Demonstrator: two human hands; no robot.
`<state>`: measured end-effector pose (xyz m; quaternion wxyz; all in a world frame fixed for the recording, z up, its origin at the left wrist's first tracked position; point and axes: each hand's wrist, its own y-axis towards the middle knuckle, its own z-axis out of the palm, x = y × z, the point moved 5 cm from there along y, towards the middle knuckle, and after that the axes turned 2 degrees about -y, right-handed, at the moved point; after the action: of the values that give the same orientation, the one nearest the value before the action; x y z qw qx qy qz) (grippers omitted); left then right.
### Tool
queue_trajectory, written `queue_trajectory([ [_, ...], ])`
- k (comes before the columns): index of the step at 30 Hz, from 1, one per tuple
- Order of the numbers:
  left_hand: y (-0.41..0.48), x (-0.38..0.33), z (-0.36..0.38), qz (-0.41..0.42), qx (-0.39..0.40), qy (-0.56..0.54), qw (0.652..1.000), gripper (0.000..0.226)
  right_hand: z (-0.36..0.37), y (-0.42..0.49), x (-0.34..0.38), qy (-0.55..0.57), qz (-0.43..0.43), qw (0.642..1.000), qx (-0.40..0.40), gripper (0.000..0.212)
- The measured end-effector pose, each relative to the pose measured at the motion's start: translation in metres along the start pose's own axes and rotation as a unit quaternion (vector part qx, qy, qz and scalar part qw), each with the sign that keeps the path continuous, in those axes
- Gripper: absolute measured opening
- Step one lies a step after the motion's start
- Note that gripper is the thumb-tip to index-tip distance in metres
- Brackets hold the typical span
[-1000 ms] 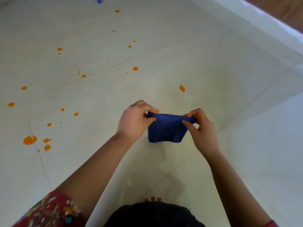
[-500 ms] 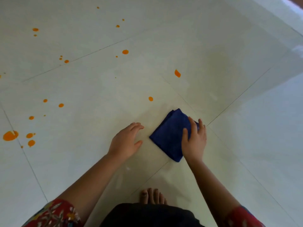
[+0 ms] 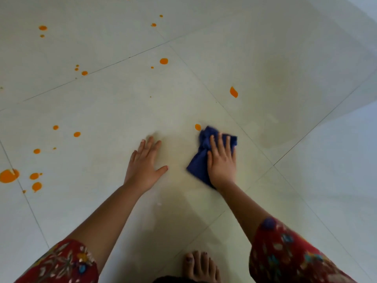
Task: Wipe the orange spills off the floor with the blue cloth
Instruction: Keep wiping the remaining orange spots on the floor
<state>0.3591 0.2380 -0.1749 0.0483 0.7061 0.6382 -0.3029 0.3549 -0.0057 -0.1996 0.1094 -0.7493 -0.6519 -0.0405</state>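
On the pale tiled floor (image 3: pixel 204 48), seen from a head camera looking down:

- Right hand (image 3: pixel 221 162): laid flat, palm down, fingers (image 3: pixel 220 142) spread and extended, pressing on the blue cloth (image 3: pixel 199 163) without curling around it
- Blue cloth: crumpled, lying on the floor under the right hand, bunched past the fingertips at 12 o'clock and sticking out from the palm toward 8 o'clock
- Left hand (image 3: pixel 143 164): empty, palm down, fingers splayed, resting flat on bare tile at 9 o'clock of the cloth, clearly apart from it
- Orange spills, nearest: small drop (image 3: pixel 197 127) just beside the cloth's upper corner, at about 11 o'clock of it; whether it touches the fabric cannot be told
- Teardrop-shaped drop (image 3: pixel 233 92): at 12 o'clock of the right hand, well apart
- Round drop (image 3: pixel 163 61): farther off at 11 o'clock
- Largest spill (image 3: pixel 8 176): at the far left edge, with smaller drops (image 3: pixel 35 180) clustered beside it
- Scattered specks (image 3: pixel 42 28): across the upper left
- Sleeves (image 3: pixel 285 258): red floral print, on both forearms
- Bare foot (image 3: pixel 201 266): at 6 o'clock, toes pointing toward the hands
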Motion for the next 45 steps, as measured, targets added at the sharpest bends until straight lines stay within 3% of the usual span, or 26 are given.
queue_trajectory([
  [2, 0.010, 0.009, -0.002, -0.016, 0.022, 0.009, 1.000, 0.090, 0.002, -0.024, -0.012, -0.017, -0.028, 0.999, 0.016, 0.058],
  [7, 0.012, 0.022, 0.007, 0.004, 0.036, 0.030, 0.999, 0.102, -0.016, 0.044, -0.049, 0.005, 0.238, 0.971, -0.007, 0.058],
  [9, 0.013, 0.021, 0.009, 0.005, 0.031, -0.002, 1.000, 0.101, -0.013, 0.079, -0.011, 0.001, 0.187, 0.982, 0.013, 0.059],
  [12, 0.013, 0.018, 0.004, 0.010, -0.019, -0.049, 0.999, 0.097, 0.003, 0.070, 0.058, -0.045, -0.019, 0.998, 0.033, 0.064],
  [14, 0.018, 0.017, -0.002, 0.018, -0.050, -0.076, 0.996, 0.089, 0.010, 0.030, 0.060, -0.054, -0.115, 0.991, 0.044, 0.061],
  [15, 0.023, 0.016, -0.005, 0.029, -0.055, -0.072, 0.996, 0.088, 0.010, 0.017, 0.042, -0.053, -0.121, 0.991, 0.035, 0.058],
  [17, 0.042, 0.012, -0.011, 0.050, -0.056, -0.061, 0.995, 0.091, -0.002, 0.027, -0.006, -0.048, -0.058, 0.997, -0.011, 0.054],
  [20, 0.080, 0.003, -0.022, 0.045, -0.054, -0.050, 0.996, 0.096, -0.013, 0.084, -0.039, -0.016, 0.119, 0.992, -0.026, 0.053],
  [21, 0.093, -0.001, -0.026, 0.034, -0.046, -0.040, 0.998, 0.099, -0.012, 0.097, -0.025, -0.010, 0.131, 0.991, -0.023, 0.054],
  [23, 0.116, -0.006, -0.030, -0.002, -0.008, -0.029, 1.000, 0.110, -0.009, 0.095, 0.011, -0.019, 0.055, 0.998, -0.017, 0.059],
  [26, 0.133, -0.012, -0.022, -0.033, 0.058, 0.027, 0.997, 0.130, -0.004, 0.050, -0.005, -0.053, -0.028, 0.998, 0.008, 0.057],
  [30, 0.131, -0.013, -0.017, -0.037, 0.076, 0.061, 0.995, 0.138, -0.024, 0.042, -0.092, -0.053, 0.193, 0.980, -0.012, 0.070],
  [32, 0.132, -0.014, -0.019, -0.043, 0.082, 0.062, 0.994, 0.139, -0.029, 0.071, -0.100, -0.032, 0.256, 0.966, -0.016, 0.077],
  [34, 0.133, -0.016, -0.020, -0.046, 0.085, 0.066, 0.993, 0.138, -0.031, 0.094, -0.085, -0.010, 0.253, 0.967, -0.011, 0.082],
  [38, 0.131, -0.017, -0.021, -0.053, 0.101, 0.072, 0.991, 0.138, -0.022, 0.047, -0.070, -0.027, 0.127, 0.991, 0.002, 0.067],
  [41, 0.129, -0.019, -0.023, -0.053, 0.110, 0.072, 0.990, 0.138, -0.028, 0.031, -0.109, -0.019, 0.223, 0.975, -0.017, 0.059],
  [45, 0.131, -0.021, -0.024, -0.061, 0.123, 0.070, 0.988, 0.138, -0.049, 0.126, -0.131, 0.022, 0.327, 0.944, -0.040, 0.054],
])
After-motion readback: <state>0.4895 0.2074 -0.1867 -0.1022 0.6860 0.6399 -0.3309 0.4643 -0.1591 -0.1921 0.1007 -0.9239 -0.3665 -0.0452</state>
